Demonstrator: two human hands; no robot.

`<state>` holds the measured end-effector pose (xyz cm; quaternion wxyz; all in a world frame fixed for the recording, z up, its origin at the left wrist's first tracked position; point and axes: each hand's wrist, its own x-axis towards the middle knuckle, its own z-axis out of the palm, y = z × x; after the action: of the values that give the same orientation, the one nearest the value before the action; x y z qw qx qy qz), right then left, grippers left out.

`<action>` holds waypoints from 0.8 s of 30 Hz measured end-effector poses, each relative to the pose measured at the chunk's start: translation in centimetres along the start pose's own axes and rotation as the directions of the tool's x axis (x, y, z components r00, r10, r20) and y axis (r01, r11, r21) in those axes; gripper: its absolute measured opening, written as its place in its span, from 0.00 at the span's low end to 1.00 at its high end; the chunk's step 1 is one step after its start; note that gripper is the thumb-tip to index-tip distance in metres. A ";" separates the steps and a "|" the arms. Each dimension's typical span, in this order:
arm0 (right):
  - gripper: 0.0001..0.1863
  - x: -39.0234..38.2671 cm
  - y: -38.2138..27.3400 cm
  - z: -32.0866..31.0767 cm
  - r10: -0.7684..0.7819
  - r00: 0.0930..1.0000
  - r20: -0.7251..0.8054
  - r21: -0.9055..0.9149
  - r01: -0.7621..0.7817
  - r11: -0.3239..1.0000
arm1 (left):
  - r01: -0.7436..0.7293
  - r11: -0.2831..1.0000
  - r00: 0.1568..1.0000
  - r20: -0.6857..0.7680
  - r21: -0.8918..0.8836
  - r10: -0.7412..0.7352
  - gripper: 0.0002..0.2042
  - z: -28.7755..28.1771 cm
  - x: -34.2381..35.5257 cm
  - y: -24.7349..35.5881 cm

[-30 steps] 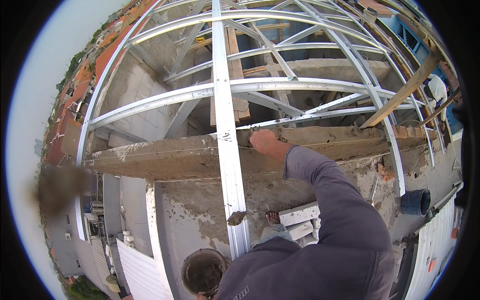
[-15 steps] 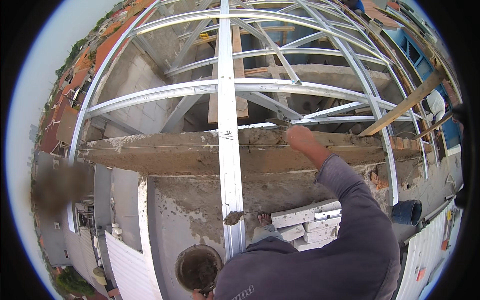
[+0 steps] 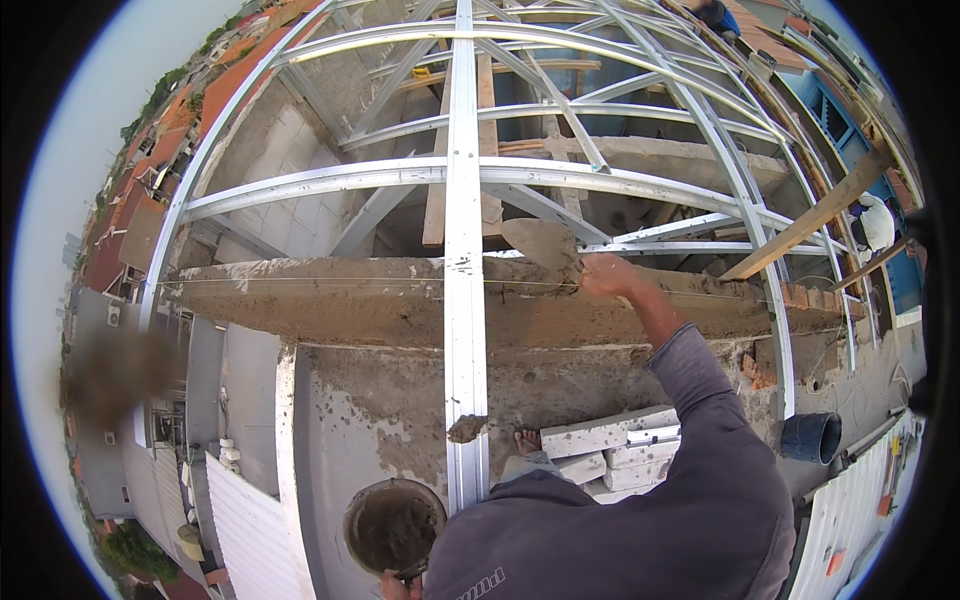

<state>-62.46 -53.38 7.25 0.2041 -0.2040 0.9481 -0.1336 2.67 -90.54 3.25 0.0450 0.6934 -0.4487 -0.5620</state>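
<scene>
My right hand (image 3: 608, 277) is closed round the handle of a trowel (image 3: 541, 243). Its broad, mortar-smeared blade points left and stands tilted above the top of the mortar-covered wall beam (image 3: 370, 305). A thin string line (image 3: 330, 290) runs along that beam, close to the hand. At the lower edge, my left hand (image 3: 398, 585) grips the near rim of a round, dark bucket (image 3: 352, 535) with grey-brown mortar (image 3: 397, 528) inside. Between the two hands, a silver metal truss bar (image 3: 464, 340) rises through the middle, with a lump of mortar (image 3: 467, 429) stuck to it.
White blocks (image 3: 610, 440) lie stacked beside my foot (image 3: 528, 441). A dark blue bucket (image 3: 811, 437) stands to the right. Silver trusses cross overhead and ahead; a wooden pole (image 3: 805, 225) slants at right. Another person (image 3: 872, 225) is at the far right.
The trowel blade has turned up so its broad face shows, where before it lay nearly edge-on over the beam. My right hand has shifted slightly right. The left hand stays at the bucket.
</scene>
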 end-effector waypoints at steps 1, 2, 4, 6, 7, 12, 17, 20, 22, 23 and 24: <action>0.21 -0.5 1.2 -0.5 -0.030 0.999 0.025 0.035 0.029 0.999 | 0.002 1.000 1.000 0.001 0.000 -0.002 0.24 0.0 0.0 -0.1; 0.23 -0.8 2.0 -0.9 -0.031 0.998 0.062 0.056 0.027 0.998 | 0.003 1.000 1.000 0.002 0.001 -0.003 0.24 -0.1 0.1 -0.2; 0.25 -0.5 2.1 -1.2 -0.045 0.989 0.143 0.071 0.036 0.997 | -0.002 1.000 1.000 0.003 0.004 0.002 0.24 0.0 0.1 -0.1; 0.27 0.6 0.6 -1.0 -0.040 0.977 0.211 0.055 0.029 0.998 | -0.007 1.000 1.000 0.005 0.008 0.007 0.24 0.1 0.2 0.1; 0.27 1.5 -0.5 -0.7 -0.121 0.971 0.205 0.019 0.120 0.993 | -0.011 1.000 1.000 0.007 0.014 0.011 0.24 0.2 0.3 0.2; 0.23 5.1 -3.3 0.4 -0.141 0.906 0.399 -0.150 0.216 0.965 | -0.031 0.998 0.999 0.016 0.053 0.030 0.24 0.2 0.2 0.9; 0.22 3.3 2.3 0.4 -0.176 0.952 0.253 -0.168 0.222 0.961 | -0.022 0.999 1.000 0.000 0.046 0.022 0.24 0.0 -0.1 0.7; 0.22 2.4 5.2 0.8 -0.066 0.969 0.236 -0.172 0.109 0.979 | -0.011 0.999 1.000 -0.002 0.051 0.011 0.24 0.4 -0.1 0.4; 0.22 2.1 6.8 1.3 0.019 0.976 0.218 -0.178 0.021 0.984 | -0.011 0.998 1.000 0.007 0.061 0.010 0.24 0.7 0.0 0.4; 0.22 2.0 7.4 1.6 0.027 0.978 0.205 -0.186 0.012 0.983 | -0.010 0.998 1.000 0.010 0.066 0.010 0.24 0.9 0.0 0.5; 0.22 1.9 7.9 1.8 0.004 0.990 0.140 -0.178 0.021 0.984 | -0.012 0.997 1.000 0.013 0.070 0.011 0.24 1.0 0.0 0.6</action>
<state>-65.90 -47.57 2.31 0.2500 -0.2345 0.9388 -0.0341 1.54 -90.49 3.20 0.0209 0.6886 -0.4723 -0.5499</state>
